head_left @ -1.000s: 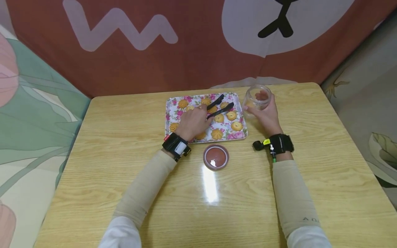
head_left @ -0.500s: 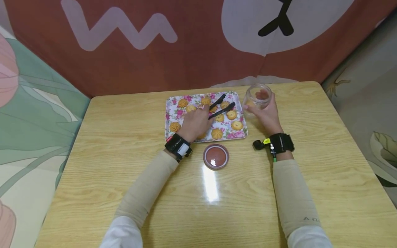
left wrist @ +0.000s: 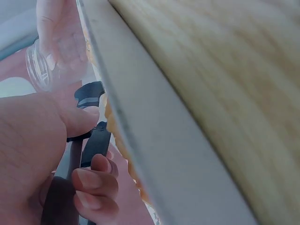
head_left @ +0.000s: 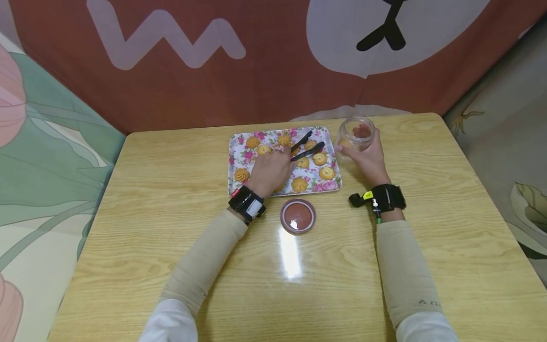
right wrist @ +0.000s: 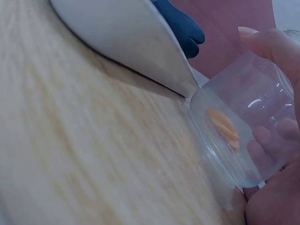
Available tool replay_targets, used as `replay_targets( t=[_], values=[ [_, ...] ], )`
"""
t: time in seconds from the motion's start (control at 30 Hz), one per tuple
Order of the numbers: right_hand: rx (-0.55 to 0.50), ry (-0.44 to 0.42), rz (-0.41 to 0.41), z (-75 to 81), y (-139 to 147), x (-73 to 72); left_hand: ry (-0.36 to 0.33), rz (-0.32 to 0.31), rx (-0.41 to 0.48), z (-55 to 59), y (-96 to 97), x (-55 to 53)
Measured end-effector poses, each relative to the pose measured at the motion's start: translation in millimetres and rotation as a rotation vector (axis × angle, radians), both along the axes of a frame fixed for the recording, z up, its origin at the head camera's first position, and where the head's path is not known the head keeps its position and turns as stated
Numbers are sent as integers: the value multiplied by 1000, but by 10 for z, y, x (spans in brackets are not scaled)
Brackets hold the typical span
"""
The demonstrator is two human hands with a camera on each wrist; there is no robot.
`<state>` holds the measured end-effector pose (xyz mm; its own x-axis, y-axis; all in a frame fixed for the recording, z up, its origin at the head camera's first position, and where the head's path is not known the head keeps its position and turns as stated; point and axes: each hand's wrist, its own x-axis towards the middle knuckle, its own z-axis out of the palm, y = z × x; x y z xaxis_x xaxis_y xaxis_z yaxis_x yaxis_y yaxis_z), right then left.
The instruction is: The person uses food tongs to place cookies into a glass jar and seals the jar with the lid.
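My left hand [head_left: 271, 172] grips a pair of black tongs [head_left: 313, 149] low over a floral tray [head_left: 235, 161] of swirled cookies [head_left: 319, 158]. The two tong arms stand spread, their tips pointing to the back right over the cookies. In the left wrist view, thumb and curled fingers close round the tongs' handles [left wrist: 60, 199]. My right hand [head_left: 372, 159] holds a clear, lidless jar [right wrist: 248, 89] upright by the tray's right end, thumb in front and fingers behind. One cookie [right wrist: 223, 127] shows at the bottom of the jar in the right wrist view.
A round reddish-brown lid [head_left: 298, 216] lies on the wooden table [head_left: 333, 275] just in front of the tray. Behind the table's back edge hangs a red-brown printed cloth [head_left: 273, 90]. Each wrist wears a black strap with a camera.
My left hand has shifted slightly right and back towards me, the tongs with it. My right hand and the jar stay in place.
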<state>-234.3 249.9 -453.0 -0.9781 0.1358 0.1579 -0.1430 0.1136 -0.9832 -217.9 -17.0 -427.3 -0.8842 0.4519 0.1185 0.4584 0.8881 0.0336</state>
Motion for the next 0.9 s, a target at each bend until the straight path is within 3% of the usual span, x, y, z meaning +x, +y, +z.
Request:
replay_targets(
  t=[0.23, 0.63, 0.9],
  values=[
    [11, 21, -9, -208, 97, -141, 5, 6, -22, 18, -4, 30],
    [17, 33, -8, -197, 96, -131, 1, 14, 1, 28, -29, 28],
    [16, 32, -13, -198, 109, -147, 67, -18, 27, 198, 3, -54]
  ],
)
